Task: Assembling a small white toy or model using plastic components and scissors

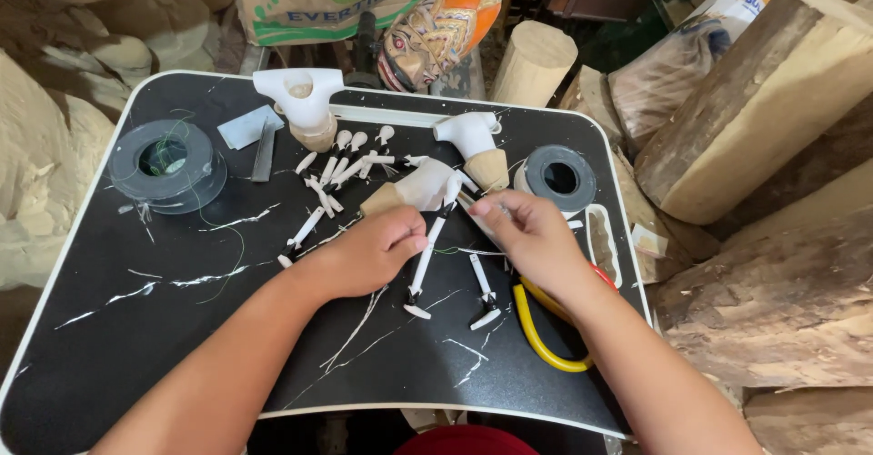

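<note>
My left hand (371,253) is closed in a pinch over the middle of a black marbled tray table (136,328), fingertips near a thin white puppet limb (424,264) that hangs from a white and tan wooden puppet torso (414,189). My right hand (527,232) is pinched too, holding something thin next to the torso; the thing itself is too small to make out. A fine green thread (446,251) runs between the hands. A second white limb (482,290) lies just below.
Two more white torso pieces (303,100) (475,141) stand at the back, with several small white limb parts (341,160) between them. Two grey tape rolls (166,162) (557,176) sit left and right. Yellow-handled pliers (543,332) lie under my right wrist. Logs (764,100) crowd the right.
</note>
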